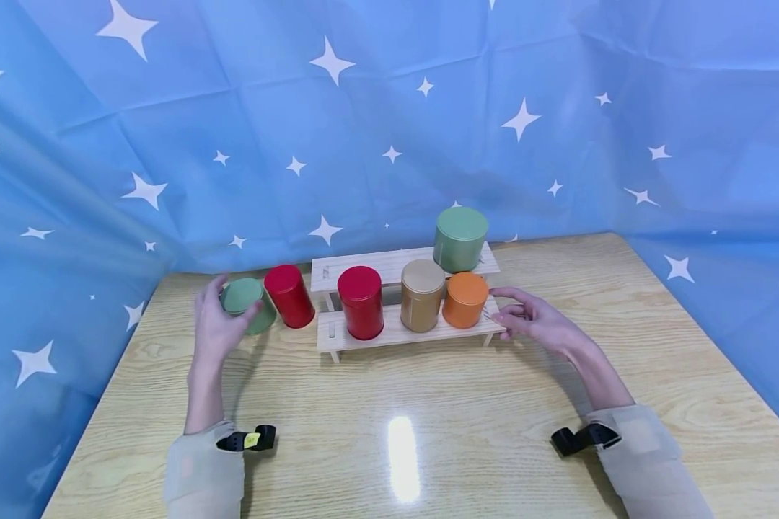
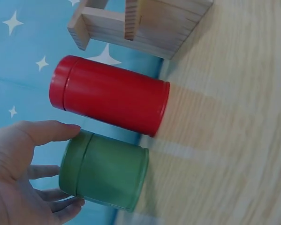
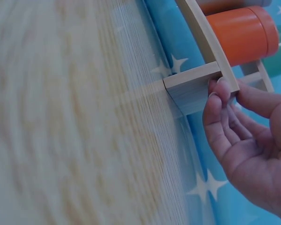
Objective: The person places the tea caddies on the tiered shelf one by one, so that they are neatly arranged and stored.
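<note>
At the left of the head view, my left hand [image 1: 223, 317] holds a small green canister [image 1: 262, 317] by its lid. In the left wrist view the thumb lies on one side of that lid and the fingers curl at the other. Beside it stands a taller red canister [image 2: 112, 96], apart from the hand. My right hand [image 1: 535, 321] pinches the right end of a two-step wooden shelf [image 1: 389, 334]. The right wrist view shows the thumb over the lower step's board and the fingers curled beneath. An orange canister [image 3: 246, 36] sits on that step near the hand.
Left of the orange canister, the lower step bears a gold canister [image 1: 422, 299] and another red canister [image 1: 361, 306]. On the upper step's right end stands a larger green canister [image 1: 459, 241]. A blue star-patterned cloth [image 1: 389, 108] hangs behind the wooden table [image 1: 337, 432].
</note>
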{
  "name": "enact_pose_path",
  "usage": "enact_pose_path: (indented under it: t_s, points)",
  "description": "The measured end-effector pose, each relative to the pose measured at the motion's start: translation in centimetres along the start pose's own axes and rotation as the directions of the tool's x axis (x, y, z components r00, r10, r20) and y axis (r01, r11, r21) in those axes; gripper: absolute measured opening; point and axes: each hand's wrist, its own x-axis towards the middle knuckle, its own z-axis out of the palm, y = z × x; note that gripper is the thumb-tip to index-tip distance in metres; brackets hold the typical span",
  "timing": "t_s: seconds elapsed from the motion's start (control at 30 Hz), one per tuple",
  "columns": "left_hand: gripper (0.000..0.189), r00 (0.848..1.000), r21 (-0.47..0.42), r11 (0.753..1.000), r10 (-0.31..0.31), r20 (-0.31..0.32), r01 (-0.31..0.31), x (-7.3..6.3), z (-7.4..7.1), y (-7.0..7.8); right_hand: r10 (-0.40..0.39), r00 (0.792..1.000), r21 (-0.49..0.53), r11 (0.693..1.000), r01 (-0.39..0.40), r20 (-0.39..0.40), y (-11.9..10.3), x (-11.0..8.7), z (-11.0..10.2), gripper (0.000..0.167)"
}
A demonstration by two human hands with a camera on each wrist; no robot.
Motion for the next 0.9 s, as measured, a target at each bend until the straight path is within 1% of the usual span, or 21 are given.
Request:
enact_pose_path:
  t_s: [0.17, 0.33, 0.5, 0.63, 0.77, 0.9]
  points:
    - [0.083, 1.0, -0.008, 1.0, -0.006, 0.02, 0.006, 0.2, 0.2, -0.7, -0.007, 1.0, -0.003, 1.0, 0.007, 0.0, 0.0, 0.0, 0.0, 0.058]
    - [0.082, 1.0, -0.022, 1.0, 0.015, 0.013, -0.015, 0.4, 0.5, -1.3, 0.004, 1.0, 0.003, 1.0, -0.004, -0.008, -0.1, 0.0, 0.0, 0.058]
    - [0.078, 0.999, -0.067, 0.997, 0.041, -0.031, -0.043, 0.5, 0.7, -1.5, 0.016, 1.0, 0.005, 1.0, -0.016, -0.013, 0.0, 0.0, 0.0, 0.058]
    - [0.075, 0.995, -0.094, 0.994, 0.051, -0.088, -0.059, 0.4, 0.6, -1.5, 0.017, 1.0, 0.005, 1.0, -0.017, -0.011, 0.0, 0.0, 0.0, 0.058]
    - [0.073, 0.988, -0.118, 0.99, 0.058, -0.143, -0.075, 0.3, 0.2, -1.0, 0.011, 1.0, 0.006, 1.0, -0.011, -0.007, 0.0, 0.0, 0.0, 0.058]
    - [0.079, 0.984, -0.118, 0.991, 0.043, -0.174, -0.064, 0.0, -0.5, -0.1, 0.006, 1.0, 0.009, 1.0, -0.006, -0.004, 0.0, 0.0, 0.0, 0.059]
